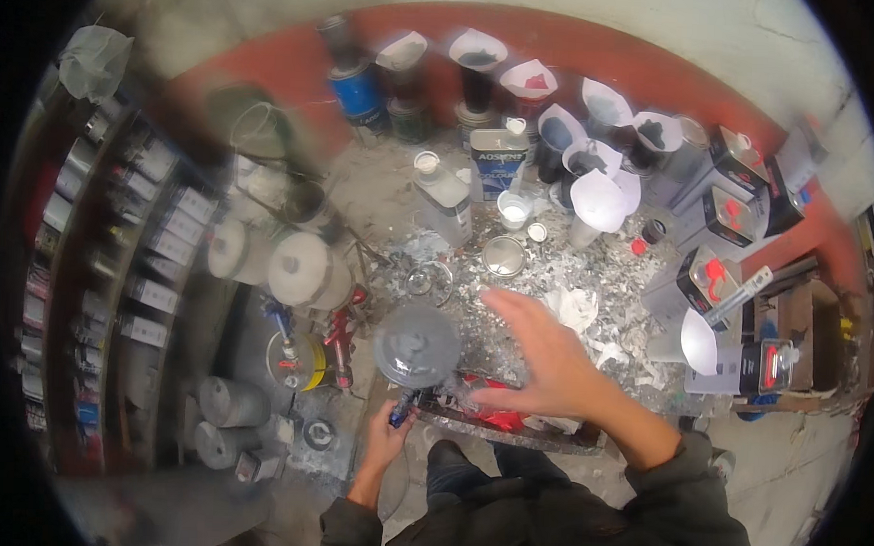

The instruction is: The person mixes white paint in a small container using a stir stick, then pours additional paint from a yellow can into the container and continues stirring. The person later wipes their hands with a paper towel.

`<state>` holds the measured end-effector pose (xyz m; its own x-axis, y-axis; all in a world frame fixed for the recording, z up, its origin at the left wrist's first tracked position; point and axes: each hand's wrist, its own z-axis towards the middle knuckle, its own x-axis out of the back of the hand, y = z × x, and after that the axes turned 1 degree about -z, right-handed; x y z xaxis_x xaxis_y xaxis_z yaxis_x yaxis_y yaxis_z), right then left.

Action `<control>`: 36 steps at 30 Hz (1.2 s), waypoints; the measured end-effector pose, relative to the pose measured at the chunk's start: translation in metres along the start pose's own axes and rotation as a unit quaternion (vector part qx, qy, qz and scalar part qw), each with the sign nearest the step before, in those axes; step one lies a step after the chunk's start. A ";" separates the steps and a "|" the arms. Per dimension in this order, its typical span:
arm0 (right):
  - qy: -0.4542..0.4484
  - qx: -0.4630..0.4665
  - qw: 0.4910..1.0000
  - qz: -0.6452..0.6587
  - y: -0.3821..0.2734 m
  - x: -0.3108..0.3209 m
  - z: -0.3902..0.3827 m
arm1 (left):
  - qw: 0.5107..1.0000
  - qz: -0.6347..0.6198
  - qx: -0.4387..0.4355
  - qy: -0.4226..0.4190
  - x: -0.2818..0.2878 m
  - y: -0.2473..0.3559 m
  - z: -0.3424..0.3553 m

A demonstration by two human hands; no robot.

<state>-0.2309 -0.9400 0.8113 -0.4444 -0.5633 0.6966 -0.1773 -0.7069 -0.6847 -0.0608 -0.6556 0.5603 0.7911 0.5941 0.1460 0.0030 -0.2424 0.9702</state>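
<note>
Left hand [389,435] clamped around the dark blue handle of a spray gun [416,354] topped by a round, grey-spattered translucent plastic cup, held upright just off the near edge of the paint-crusted grey workbench [391,204]. Right hand [540,358] spread flat, fingers apart, empty, hovering over the workbench just right of the cup. Beyond the cup, a round silver metal lid [504,256]; farther back, a blue-and-white rectangular tin can [499,160] and white paper cone filters [598,197]. Left of the cup, red spray gun [340,337].
</note>
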 end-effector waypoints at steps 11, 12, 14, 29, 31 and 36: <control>0.124 -0.284 0.939 0.147 0.086 -0.005 -0.129 | 0.998 0.042 -0.042 0.031 -0.026 0.014 0.100; 0.144 -0.305 0.931 0.141 0.089 -0.007 -0.146 | 0.999 0.039 -0.018 0.030 -0.032 0.018 0.110; 0.161 -0.331 0.923 0.114 0.094 -0.016 -0.175 | 1.000 -0.027 0.014 0.003 -0.032 0.002 0.131; 0.378 -0.449 0.801 0.116 0.108 -0.004 -0.286 | 0.945 0.291 -0.145 0.036 -0.065 0.031 0.065; 0.392 -0.454 0.787 0.141 0.110 -0.004 -0.299 | 0.954 0.266 -0.099 -0.097 -0.147 0.081 0.054; 0.392 -0.475 0.779 0.118 0.109 0.011 -0.329 | 0.934 0.009 0.047 -0.355 -0.342 0.108 0.071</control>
<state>-0.5439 -0.8827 0.6741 -0.8965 0.0690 0.4376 -0.4137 0.2229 -0.8827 -0.2879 -0.9399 0.6015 0.9975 -0.0606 -0.0356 0.0133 -0.3342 0.9424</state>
